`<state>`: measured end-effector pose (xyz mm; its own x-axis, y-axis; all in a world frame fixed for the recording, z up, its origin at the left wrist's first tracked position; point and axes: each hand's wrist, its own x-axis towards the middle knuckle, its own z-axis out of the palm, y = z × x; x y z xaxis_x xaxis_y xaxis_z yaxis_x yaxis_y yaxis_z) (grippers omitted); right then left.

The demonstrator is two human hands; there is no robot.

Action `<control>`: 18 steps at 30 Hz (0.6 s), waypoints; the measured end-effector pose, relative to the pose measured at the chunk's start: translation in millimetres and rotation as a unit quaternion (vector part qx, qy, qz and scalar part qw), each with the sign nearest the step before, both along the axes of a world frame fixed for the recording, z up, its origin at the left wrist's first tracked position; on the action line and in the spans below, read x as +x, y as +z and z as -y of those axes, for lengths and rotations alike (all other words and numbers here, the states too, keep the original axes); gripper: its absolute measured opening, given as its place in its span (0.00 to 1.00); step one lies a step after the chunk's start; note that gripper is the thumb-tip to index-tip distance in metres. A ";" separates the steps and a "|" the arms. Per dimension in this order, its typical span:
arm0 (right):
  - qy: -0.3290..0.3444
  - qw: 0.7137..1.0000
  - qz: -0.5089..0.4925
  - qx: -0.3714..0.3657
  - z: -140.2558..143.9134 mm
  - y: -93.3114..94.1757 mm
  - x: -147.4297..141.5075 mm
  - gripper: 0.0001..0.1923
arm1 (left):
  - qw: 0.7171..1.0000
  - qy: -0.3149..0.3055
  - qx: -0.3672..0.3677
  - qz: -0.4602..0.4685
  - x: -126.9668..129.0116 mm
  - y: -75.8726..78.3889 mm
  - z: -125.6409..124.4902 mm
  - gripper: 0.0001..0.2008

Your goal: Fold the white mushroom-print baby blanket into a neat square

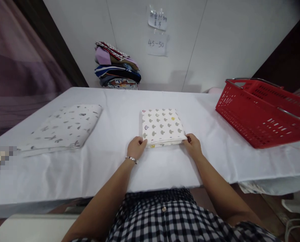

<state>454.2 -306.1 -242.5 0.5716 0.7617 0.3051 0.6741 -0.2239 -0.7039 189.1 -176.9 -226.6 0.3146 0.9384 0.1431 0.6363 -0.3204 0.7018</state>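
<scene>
At the middle of the white-covered table (114, 168), a folded cloth printed with small mushrooms (162, 127) lies flat, its near edge towards the person. Both hands pinch that near edge: the left hand (136, 147) grips the near left corner, fingers curled over the top layer, and the right hand (193, 145) grips the near right corner in the same way. A thin bracelet (132, 158) circles the left wrist. To the left on the table, well apart from the hands, rests another folded cloth, white with grey prints (61, 129). A red plastic shopping basket (263, 114) with metal handles sits at the right end of the table. Against the back wall, behind the table's far edge, stands a stack of folded fabrics in mixed colours (117, 67), and two paper notes (157, 32) hang on the wall above, the lower one reading 45-50
</scene>
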 end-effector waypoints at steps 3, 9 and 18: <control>-0.005 1.000 -0.014 0.006 -0.5 0.1 -0.5 0.11 | 1.000 0.008 0.004 0.012 0.3 -0.8 1.6 0.12; 0.053 0.984 -0.161 0.053 1.8 8.4 3.5 0.23 | 0.998 0.030 -0.048 0.038 3.6 1.0 2.3 0.16; -0.007 0.978 -0.204 0.047 -19.8 0.8 9.8 0.28 | 0.998 0.018 -0.053 -0.011 7.5 5.4 9.4 0.18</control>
